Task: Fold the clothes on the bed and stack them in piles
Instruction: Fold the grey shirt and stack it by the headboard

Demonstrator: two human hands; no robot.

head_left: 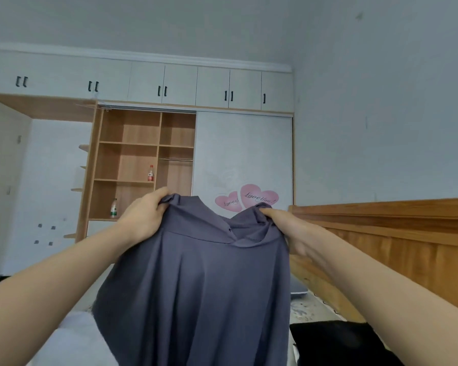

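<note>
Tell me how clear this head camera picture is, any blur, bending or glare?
Head view: soft, even light, no glare or hard shadows; wide-angle bending bows the wardrobe top and the headboard; the grey shirt, gripped by the left hand and right hand, is fairly sharp, the edges softer.

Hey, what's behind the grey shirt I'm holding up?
Behind the grey shirt, held by the left hand and right hand, stands a wardrobe with pink heart stickers. Its lower part and most of the bed are covered.
</note>
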